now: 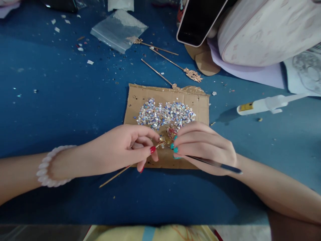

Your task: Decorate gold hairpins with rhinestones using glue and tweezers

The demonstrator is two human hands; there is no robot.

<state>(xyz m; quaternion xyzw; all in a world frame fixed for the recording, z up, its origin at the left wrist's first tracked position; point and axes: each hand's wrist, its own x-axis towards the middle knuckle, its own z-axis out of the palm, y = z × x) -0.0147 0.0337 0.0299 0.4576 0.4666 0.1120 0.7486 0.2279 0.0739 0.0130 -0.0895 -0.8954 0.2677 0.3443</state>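
My left hand pinches a gold hairpin near its ornamented end, its thin stick slanting down to the left below my palm. In my right hand is a pair of dark tweezers, their tips pointing left at the hairpin's ornament. Both hands meet above a piece of brown cardboard. A heap of small shiny blue, white and silvery chips is spread on the cardboard just beyond my fingers. Some reddish pieces lie beside my right fingertips, which partly hide them.
Several more gold hairpins lie behind the cardboard, near a clear plastic bag of white bits. A small white bottle with a yellow label lies at right. Behind are a phone and a pale rounded bag. Scraps dot the blue table.
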